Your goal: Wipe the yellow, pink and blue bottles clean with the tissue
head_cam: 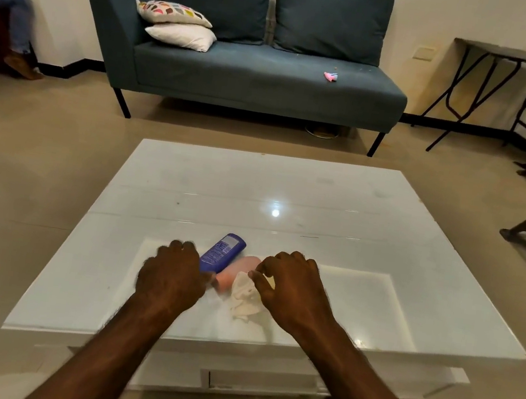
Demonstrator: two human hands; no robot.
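White table (pixel 290 186) holding blue bottle (pixel 223 252) and pink bottle (pixel 239 272); yellow hidden; right hand (pixel 293 288) pinching tissue (pixel 246 296), left hand (pixel 171 274) curling down, grip unclear; wiping looking unfinished

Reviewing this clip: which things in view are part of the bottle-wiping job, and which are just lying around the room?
Part of the job:
- blue bottle, lying on the white table
- pink bottle, lying beside it
- tissue, crumpled, at the right hand
- left hand, beside the blue bottle
No yellow bottle is visible.

Just lying about:
- sofa
- two pillows
- small pink item on the sofa
- folding table
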